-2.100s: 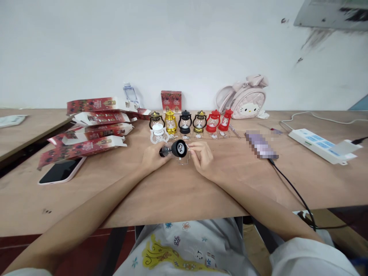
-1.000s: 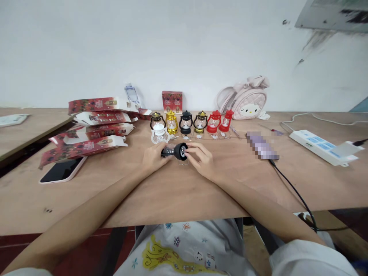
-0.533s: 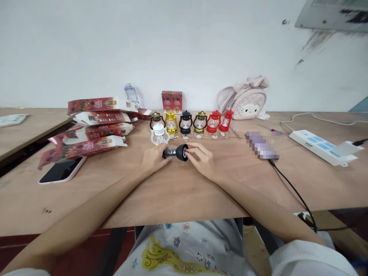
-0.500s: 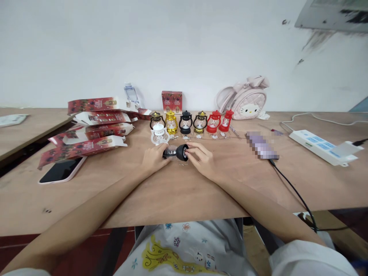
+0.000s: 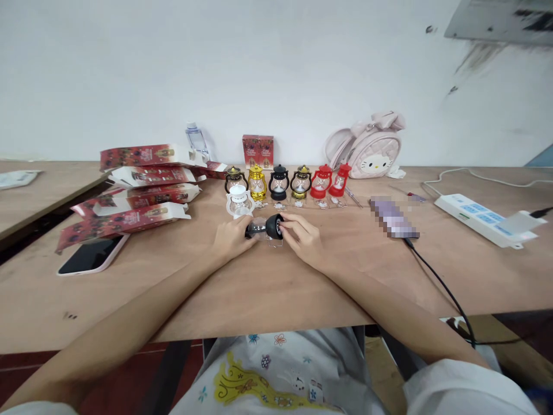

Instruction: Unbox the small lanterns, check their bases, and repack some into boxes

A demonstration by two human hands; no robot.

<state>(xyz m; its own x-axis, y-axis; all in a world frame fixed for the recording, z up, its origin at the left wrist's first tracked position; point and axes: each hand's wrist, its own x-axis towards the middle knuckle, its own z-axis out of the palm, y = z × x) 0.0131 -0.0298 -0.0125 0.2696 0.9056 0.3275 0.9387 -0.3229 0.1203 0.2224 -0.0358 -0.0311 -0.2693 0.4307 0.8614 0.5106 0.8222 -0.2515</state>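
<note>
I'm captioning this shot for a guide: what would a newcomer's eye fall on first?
Probably the row of small gold, black and red lanterns beyond the hands, with a white lantern in front at its left end. Nearer, the left hand holds a black lantern tipped sideways, the right hand's fingers at its base. The pink cat-face bag by the wall and the red boxes piled at left also stand out.

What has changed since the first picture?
The black lantern with a clear globe has turned: its round underside, which faced the camera, now points more toward the right hand, whose grip has moved in from beside it. The left hand kept its hold. The row of red, gold and black miniature lanterns and the red cardboard boxes look unmoved.
</note>
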